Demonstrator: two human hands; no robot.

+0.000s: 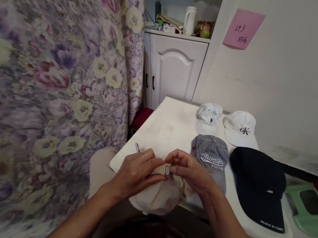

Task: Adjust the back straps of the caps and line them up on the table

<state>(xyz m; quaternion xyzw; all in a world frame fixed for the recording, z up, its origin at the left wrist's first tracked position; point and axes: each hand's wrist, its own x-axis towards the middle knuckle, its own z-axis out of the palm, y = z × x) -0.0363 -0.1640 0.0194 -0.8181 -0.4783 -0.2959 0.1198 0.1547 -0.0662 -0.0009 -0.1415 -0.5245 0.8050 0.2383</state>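
Note:
A beige cap (158, 197) lies at the near edge of the white-covered table (173, 125), crown toward me. My left hand (135, 171) rests on its back, fingers closed around the strap. My right hand (188, 170) pinches the small metal buckle (166, 170) on that strap. Both hands meet at the buckle.
Beside my hands lie a grey cap (211, 157) and a dark navy cap (260, 183); two white caps (209, 117) (240, 126) sit farther back. A pen (137, 147) lies at the table's left edge. A floral curtain (47, 77) hangs left; a green stool (310, 209) stands right.

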